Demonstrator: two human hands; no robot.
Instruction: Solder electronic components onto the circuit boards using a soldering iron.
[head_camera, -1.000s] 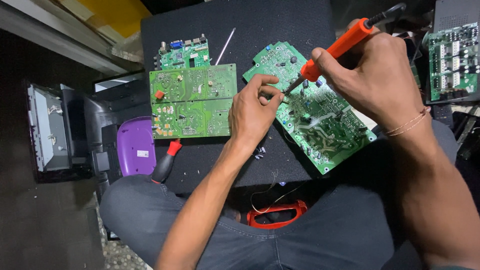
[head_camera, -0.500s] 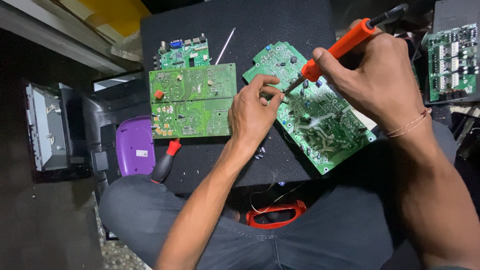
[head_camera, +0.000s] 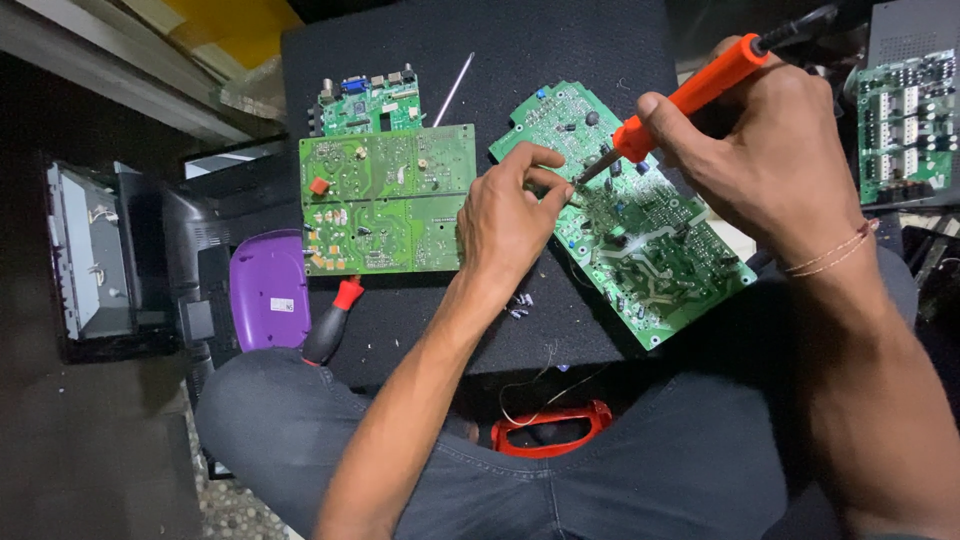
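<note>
The person's right hand (head_camera: 770, 150) is wrapped around the orange handle of a soldering iron (head_camera: 690, 95), its thin dark tip angled down onto the large green circuit board (head_camera: 640, 240) that lies tilted across the right half of the black bench (head_camera: 540, 60). The left hand (head_camera: 510, 215) has thumb and forefinger pinched together right at the tip, apparently feeding a fine strand of solder or steadying a small part; which of the two is too small to tell. To do this joint well, the iron tip should probably sit flat against both pad and lead so that the metal heats evenly, with the pinched fingers kept just clear of the hot tip. The heel of the left hand seems to rest near the board's edge, which helps to keep it steady. The board lies loose on the bench, so a light downward pressure would guard against its sliding. A second, squarer green board (head_camera: 385, 205) lies just to the left, with a smaller board (head_camera: 365, 105) behind it, and a red-and-black screwdriver (head_camera: 335, 322) lies at the bench's near edge, beside a purple case (head_camera: 265, 290).
</note>
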